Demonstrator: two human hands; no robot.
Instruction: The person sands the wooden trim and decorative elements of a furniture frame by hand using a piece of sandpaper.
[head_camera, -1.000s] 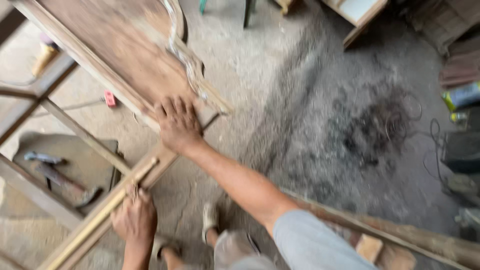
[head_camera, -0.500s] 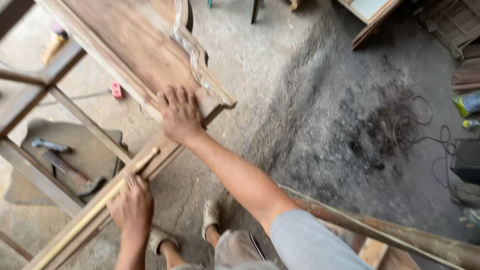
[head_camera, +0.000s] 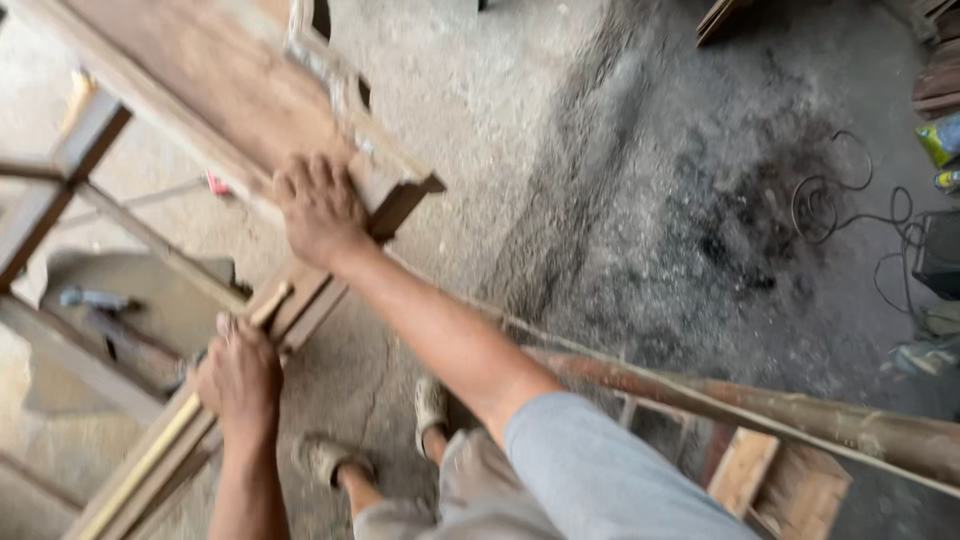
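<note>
Wooden door panel (head_camera: 200, 90) steadied by two hands.
Right hand (head_camera: 320, 210) lies spread flat on its end; left hand (head_camera: 238, 380) curls closed around a thin wooden strip (head_camera: 160, 450).

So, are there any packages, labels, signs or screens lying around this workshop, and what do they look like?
Yellow-green package: far right edge on the floor, partly cut off, glossy, rounded.
Dark box: right edge below it, black, squarish, beside a tangle of thin cable; too cut off to tell whether it has a screen.
Small red tag-like object: on the floor under the wooden panel; too blurred to identify.
</note>
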